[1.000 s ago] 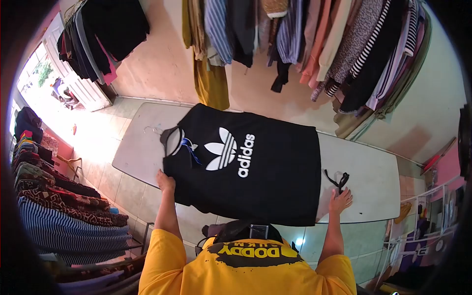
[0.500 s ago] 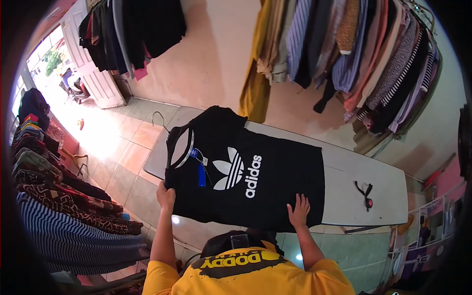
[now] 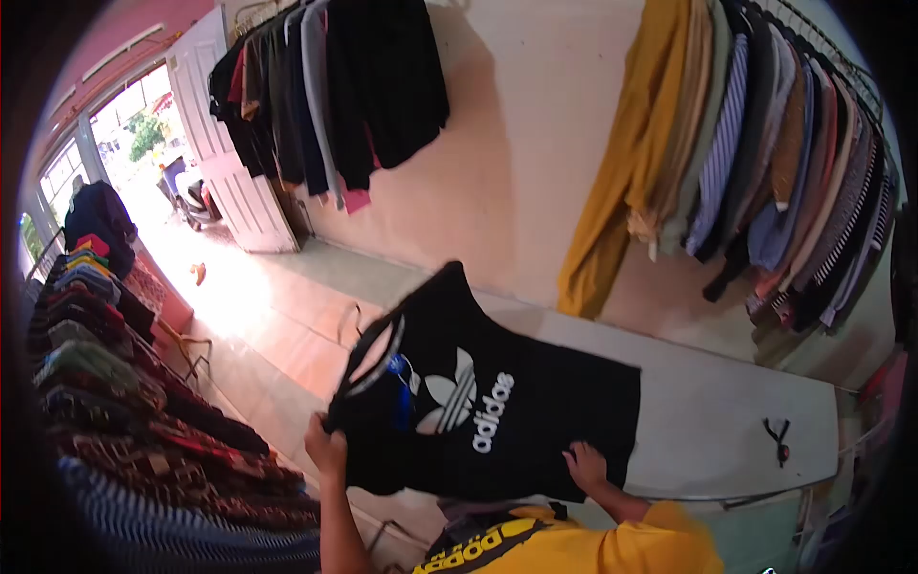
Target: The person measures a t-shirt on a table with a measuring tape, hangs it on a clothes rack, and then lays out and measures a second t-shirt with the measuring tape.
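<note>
A black adidas T-shirt (image 3: 535, 383) with a white logo lies across the table, its neck end toward the left and raised. Inside the neckline sits a hanger, its curved hook (image 3: 353, 323) sticking out past the collar. A blue hang tag (image 3: 403, 406) dangles below the collar. My left hand (image 3: 328, 448) is closed on the near shoulder of the T-shirt, thumb on top. Near the hem, my right hand (image 3: 585, 466) rests on the fabric with its fingers loosely apart.
The T-shirt lies on a white ironing-board-like table (image 3: 727, 402); a small black strap with a round red piece (image 3: 782, 450) lies at its right end. Clothes racks (image 3: 335, 86) hang on the wall, and another full rack (image 3: 143, 411) stands at left. An open door (image 3: 229, 143) is beyond.
The view has swung left and tilted up, so everything sits lower and further right. The T-shirt's neck end appears lifted more. My left hand keeps its hold; my right hand's fingers are less spread.
</note>
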Tool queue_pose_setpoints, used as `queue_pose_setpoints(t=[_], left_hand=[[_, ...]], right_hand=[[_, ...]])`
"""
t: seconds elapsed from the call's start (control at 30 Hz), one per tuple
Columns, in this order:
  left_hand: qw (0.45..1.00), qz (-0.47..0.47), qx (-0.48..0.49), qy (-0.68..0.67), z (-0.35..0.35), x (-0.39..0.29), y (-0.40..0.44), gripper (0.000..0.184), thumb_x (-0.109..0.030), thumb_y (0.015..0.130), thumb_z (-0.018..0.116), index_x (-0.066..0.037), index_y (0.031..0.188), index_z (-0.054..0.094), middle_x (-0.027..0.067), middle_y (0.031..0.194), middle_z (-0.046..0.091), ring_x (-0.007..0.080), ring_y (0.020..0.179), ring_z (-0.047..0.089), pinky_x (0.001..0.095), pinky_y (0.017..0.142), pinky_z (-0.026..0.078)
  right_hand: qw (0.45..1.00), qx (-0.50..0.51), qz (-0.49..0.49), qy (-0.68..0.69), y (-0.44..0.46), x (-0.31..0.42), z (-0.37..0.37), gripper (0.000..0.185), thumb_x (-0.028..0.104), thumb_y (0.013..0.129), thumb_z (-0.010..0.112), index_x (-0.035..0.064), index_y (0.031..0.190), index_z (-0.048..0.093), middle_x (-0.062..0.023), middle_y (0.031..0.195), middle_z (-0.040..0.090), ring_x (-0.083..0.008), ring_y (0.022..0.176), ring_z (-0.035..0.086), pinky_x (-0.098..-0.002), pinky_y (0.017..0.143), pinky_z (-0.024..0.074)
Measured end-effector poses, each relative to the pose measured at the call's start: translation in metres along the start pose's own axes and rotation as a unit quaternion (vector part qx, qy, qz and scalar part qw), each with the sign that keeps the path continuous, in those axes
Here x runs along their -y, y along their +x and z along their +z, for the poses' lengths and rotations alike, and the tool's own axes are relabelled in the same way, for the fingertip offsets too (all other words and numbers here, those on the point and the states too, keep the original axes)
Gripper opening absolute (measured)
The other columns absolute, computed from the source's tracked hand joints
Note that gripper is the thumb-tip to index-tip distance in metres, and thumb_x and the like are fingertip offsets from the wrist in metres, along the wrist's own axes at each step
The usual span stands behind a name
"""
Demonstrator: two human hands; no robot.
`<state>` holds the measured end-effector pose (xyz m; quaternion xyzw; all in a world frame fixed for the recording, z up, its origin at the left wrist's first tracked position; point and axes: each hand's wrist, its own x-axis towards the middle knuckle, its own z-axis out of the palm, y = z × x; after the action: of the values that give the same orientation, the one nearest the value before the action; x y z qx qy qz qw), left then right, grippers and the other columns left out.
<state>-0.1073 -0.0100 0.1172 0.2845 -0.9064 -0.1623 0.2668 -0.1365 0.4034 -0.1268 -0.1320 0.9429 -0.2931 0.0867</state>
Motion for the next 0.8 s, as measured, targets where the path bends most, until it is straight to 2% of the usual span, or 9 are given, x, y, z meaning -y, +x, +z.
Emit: queue_pose_setpoints(t=[0.03,0.17,0.33,0.47,0.53,0.63,0.7,0.73,0.8], left_hand=[[1.000,-0.016,0.000,-0.003,0.001,0.002,0.003,0.014,-0.001,0.060,0.048,0.000,0.074,0.050,0.0205,0.065,0.053,0.0386,0.065,0.054,0.0403,0.060,0.042],[0.999,-0.030,-0.011,-0.010,0.006,0.018,0.019,0.016,0.000,0.059,0.051,-0.004,0.075,0.050,0.0195,0.060,0.051,0.0380,0.058,0.053,0.0400,0.055,0.042],[0.998,0.010,-0.066,0.008,-0.016,0.063,0.114,0.016,-0.001,0.059,0.052,-0.005,0.074,0.051,0.0178,0.059,0.051,0.0375,0.058,0.054,0.0390,0.054,0.042],[0.994,0.058,-0.081,0.048,-0.037,0.094,0.178,0.017,0.000,0.057,0.052,-0.007,0.072,0.052,0.0163,0.060,0.054,0.0361,0.059,0.056,0.0395,0.053,0.043],[0.989,0.113,-0.074,0.068,-0.049,0.118,0.222,0.017,0.001,0.055,0.052,-0.007,0.070,0.053,0.0149,0.059,0.055,0.0346,0.058,0.056,0.0392,0.053,0.044],[0.977,0.189,-0.049,0.081,-0.065,0.134,0.289,0.018,0.000,0.052,0.054,-0.008,0.069,0.055,0.0133,0.059,0.056,0.0319,0.058,0.058,0.0369,0.053,0.045],[0.971,0.223,0.029,0.081,-0.073,0.143,0.334,0.019,-0.001,0.052,0.055,-0.008,0.069,0.056,0.0130,0.059,0.056,0.0310,0.058,0.058,0.0358,0.054,0.046],[0.972,0.225,0.047,0.052,-0.074,0.152,0.356,0.019,-0.004,0.051,0.056,-0.009,0.069,0.057,0.0119,0.060,0.058,0.0301,0.058,0.059,0.0350,0.054,0.046],[0.968,0.219,0.110,0.050,-0.079,0.172,0.390,0.019,-0.005,0.050,0.056,-0.010,0.068,0.058,0.0114,0.061,0.058,0.0297,0.058,0.059,0.0345,0.054,0.046]], right_hand=[[1.000,-0.018,-0.004,-0.003,0.006,0.003,0.010,0.023,0.030,0.081,0.056,0.0089,0.089,0.050,-0.0099,0.079,0.056,-0.0297,0.074,0.057,-0.0408,0.063,0.0465],[0.999,-0.029,-0.001,0.020,0.046,0.029,0.049,0.021,0.029,0.081,0.055,0.0096,0.089,0.050,-0.0103,0.078,0.057,-0.0305,0.072,0.058,-0.0416,0.062,0.0469],[0.993,0.019,-0.064,0.095,0.159,0.159,0.096,0.024,0.029,0.082,0.055,0.0085,0.093,0.051,-0.0119,0.085,0.059,-0.0315,0.080,0.058,-0.0413,0.065,0.0474],[0.971,0.043,-0.113,0.205,0.238,0.261,0.078,0.040,0.024,0.074,0.068,0.0024,0.101,0.047,-0.0173,0.096,0.055,-0.0323,0.084,0.057,-0.0378,0.072,0.0462],[0.923,-0.193,-0.189,0.273,0.284,0.311,0.052,0.065,0.025,0.068,0.073,0.0029,0.118,0.038,-0.0237,0.120,0.040,-0.0385,0.109,0.043,-0.0424,0.091,0.0380],[0.879,-0.334,-0.273,0.204,0.330,0.372,-0.011,0.088,0.024,0.059,0.079,0.0037,0.129,0.028,-0.0233,0.132,0.029,-0.0405,0.122,0.029,-0.0482,0.100,0.0251],[0.906,-0.218,-0.335,0.137,0.350,0.406,-0.032,0.083,0.026,0.060,0.078,0.0047,0.126,0.034,-0.0187,0.132,0.032,-0.0389,0.121,0.030,-0.0465,0.100,0.0273],[0.904,-0.170,-0.377,0.106,0.356,0.423,-0.036,0.067,0.028,0.065,0.073,0.0052,0.120,0.042,-0.0130,0.123,0.044,-0.0351,0.117,0.037,-0.0437,0.097,0.0311],[0.923,-0.028,-0.370,0.102,0.371,0.429,0.001,0.040,0.027,0.075,0.063,0.0105,0.110,0.050,-0.0118,0.091,0.059,-0.0303,0.083,0.058,-0.0379,0.071,0.0468]])
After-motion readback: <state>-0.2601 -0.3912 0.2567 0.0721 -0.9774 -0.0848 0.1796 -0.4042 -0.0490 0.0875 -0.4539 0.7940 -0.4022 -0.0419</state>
